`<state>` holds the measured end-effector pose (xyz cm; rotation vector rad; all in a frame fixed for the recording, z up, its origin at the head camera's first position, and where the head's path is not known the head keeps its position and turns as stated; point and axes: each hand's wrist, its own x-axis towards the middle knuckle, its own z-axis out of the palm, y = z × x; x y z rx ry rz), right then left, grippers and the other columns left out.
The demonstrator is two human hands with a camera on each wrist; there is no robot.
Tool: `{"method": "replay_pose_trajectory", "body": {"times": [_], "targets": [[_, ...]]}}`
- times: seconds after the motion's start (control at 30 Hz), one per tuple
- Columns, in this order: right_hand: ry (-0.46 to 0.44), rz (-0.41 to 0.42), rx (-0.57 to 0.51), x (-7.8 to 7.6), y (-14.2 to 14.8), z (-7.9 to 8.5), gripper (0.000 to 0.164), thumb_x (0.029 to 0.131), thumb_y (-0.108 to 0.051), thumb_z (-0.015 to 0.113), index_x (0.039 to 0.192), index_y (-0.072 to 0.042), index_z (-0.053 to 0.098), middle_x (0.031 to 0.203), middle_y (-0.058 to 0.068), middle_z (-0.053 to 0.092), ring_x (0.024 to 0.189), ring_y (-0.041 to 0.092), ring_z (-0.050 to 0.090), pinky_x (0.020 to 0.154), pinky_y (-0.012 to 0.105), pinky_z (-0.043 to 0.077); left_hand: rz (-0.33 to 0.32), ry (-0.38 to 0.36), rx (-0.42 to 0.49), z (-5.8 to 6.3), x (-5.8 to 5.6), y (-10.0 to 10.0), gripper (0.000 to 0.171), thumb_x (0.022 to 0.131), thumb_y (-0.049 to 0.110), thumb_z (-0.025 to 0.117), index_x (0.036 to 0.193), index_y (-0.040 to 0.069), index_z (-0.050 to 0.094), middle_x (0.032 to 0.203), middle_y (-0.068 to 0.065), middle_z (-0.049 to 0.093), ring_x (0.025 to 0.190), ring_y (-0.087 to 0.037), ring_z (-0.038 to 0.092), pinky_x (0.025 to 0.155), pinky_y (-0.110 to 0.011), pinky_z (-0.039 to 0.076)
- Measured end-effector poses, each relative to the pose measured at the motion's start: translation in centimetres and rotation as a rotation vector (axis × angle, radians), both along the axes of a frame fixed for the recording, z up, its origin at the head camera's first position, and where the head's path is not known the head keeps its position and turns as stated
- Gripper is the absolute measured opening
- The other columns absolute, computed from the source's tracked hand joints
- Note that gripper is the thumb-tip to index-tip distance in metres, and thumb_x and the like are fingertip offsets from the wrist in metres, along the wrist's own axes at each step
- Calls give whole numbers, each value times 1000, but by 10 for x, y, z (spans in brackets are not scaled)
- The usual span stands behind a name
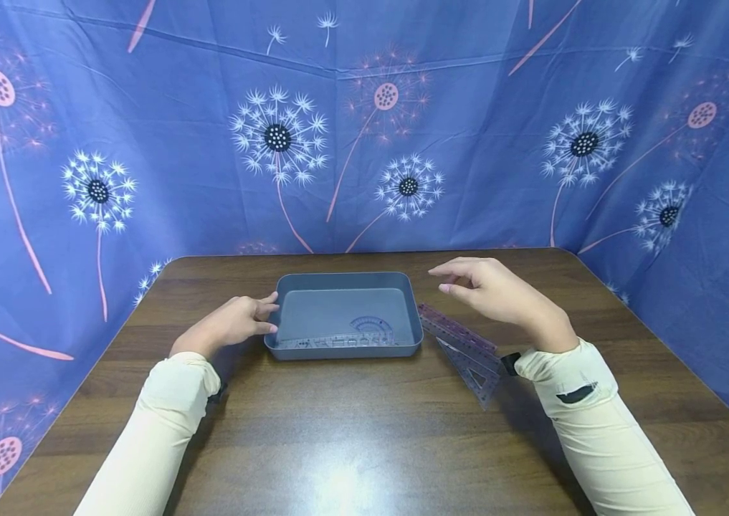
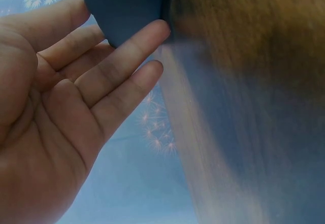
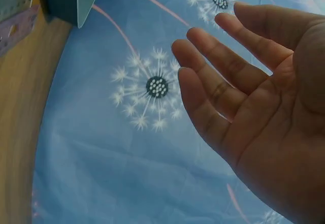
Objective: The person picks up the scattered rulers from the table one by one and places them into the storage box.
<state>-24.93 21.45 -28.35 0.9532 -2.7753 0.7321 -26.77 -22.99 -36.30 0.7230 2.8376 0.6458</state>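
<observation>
Grey tray (image 1: pixel 346 352) mid-table, probably light, stiff, smooth; grip opposite walls. Your left hand (image 1: pixel 230 322) has parted fingers at its left wall; your right hand (image 1: pixel 496 288) hangs empty past the other end, fingers spread. Clear ruler (image 1: pixel 328 342) inside: likely brittle; pinch edges.

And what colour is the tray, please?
The tray is blue-grey, best seen in the head view.

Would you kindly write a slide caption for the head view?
Left hand at a tray holding a clear ruler and protractor; right hand raised near another ruler and a set square.
</observation>
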Motion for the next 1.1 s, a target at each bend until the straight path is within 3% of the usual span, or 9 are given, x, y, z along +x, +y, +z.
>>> {"method": "replay_pose_trajectory", "body": {"times": [0.3,0.43,0.73,1.1], "targets": [[-110,-51,46,-15,15,-14,42,95,-14,66,135,-1,59,123,16,67,107,32,66,92,50,52,5,-17,2,-1,0,0,50,95,20,67,136,-7,56,154,-20,36,130,-39,51,110,-54,37],[-149,-77,97,-22,22,-23,45,93,-14,69,134,1,58,119,18,69,110,36,65,94,52,51,7,-26,1,0,0,0,50,96,20,66,137,-6,55,155,-20,35,132,-40,48,111,-54,36],[-264,-79,208,-33,30,-38,48,88,-15,74,128,6,59,98,9,72,91,24,68,84,46,54,2,-20,0,1,1,0,50,96,21,65,138,-6,55,155,-20,35,131,-40,49,111,-54,36],[-385,-71,291,-38,27,-58,51,80,-16,80,121,9,60,89,5,68,83,17,61,81,40,52,2,-1,-11,0,0,0,50,95,21,67,137,-6,56,154,-19,38,134,-41,46,111,-54,35]]}}
